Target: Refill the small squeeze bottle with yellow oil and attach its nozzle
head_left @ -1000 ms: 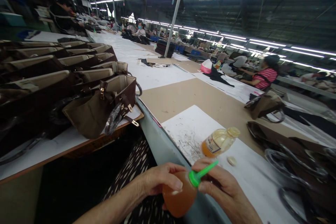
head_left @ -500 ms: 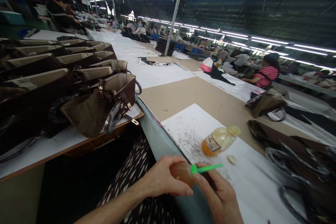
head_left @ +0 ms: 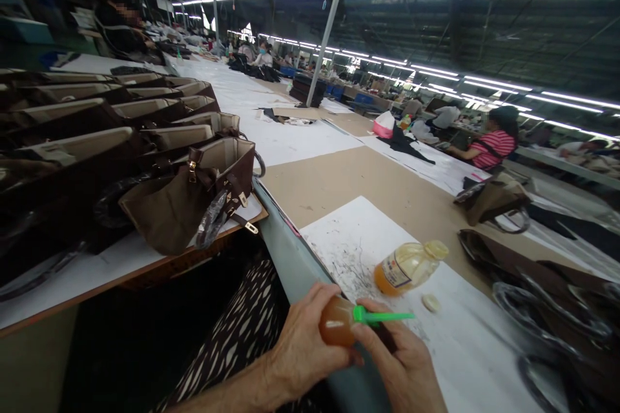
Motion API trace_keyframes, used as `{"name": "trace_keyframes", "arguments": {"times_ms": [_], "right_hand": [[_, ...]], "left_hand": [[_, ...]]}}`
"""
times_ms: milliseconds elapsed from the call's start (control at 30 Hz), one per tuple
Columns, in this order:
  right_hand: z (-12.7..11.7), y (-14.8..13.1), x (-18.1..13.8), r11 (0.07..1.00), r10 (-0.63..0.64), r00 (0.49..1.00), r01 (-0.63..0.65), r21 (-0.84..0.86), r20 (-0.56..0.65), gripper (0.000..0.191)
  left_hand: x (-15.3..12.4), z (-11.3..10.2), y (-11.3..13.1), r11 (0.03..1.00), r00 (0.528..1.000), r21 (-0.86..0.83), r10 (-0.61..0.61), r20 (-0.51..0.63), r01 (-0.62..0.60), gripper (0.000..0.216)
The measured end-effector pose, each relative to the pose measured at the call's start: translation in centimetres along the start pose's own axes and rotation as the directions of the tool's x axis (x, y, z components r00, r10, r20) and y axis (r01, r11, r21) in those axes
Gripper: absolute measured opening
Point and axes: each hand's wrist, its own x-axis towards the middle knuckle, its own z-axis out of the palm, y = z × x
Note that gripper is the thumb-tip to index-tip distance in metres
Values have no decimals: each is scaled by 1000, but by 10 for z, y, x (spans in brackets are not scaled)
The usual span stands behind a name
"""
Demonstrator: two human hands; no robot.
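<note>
My left hand is wrapped round a small squeeze bottle of amber liquid, held tilted over the table's near edge. The fingers of my right hand are closed on the bottle's green nozzle cap, whose long thin spout points right. Behind my hands, a larger clear bottle with a label and orange liquid stands on a white sheet. Its neck looks uncovered, and a pale round cap lies beside it.
Rows of dark brown handbags fill the table on the left. More brown bags with plastic-wrapped handles lie at the right. Brown board covers the table's middle. A person in a striped shirt sits across, near a slanting metal post.
The view has shifted slightly. Both hands stay on the squeeze bottle and its green cap; my left-hand fingers have moved a little round the bottle, showing more of it.
</note>
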Motion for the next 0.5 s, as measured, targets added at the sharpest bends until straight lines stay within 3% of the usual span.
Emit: {"name": "trace_keyframes", "arguments": {"times_ms": [133, 200, 333, 500], "right_hand": [[-13, -10, 4, 994, -75, 988, 85, -68, 136, 34], [-18, -17, 3, 989, -101, 968, 122, -80, 228, 32], [-32, -28, 5, 987, -82, 917, 130, -98, 391, 33], [-41, -29, 14, 965, -184, 897, 242, -100, 401, 33]], "left_hand": [[1, -4, 2, 994, 998, -107, -11, 59, 18, 65], [4, -10, 1, 957, 983, -270, -60, 172, 106, 57], [12, -23, -9, 724, 842, -550, -78, 534, 416, 55], [10, -26, -23, 646, 722, -567, 37, 691, 511, 53]]}}
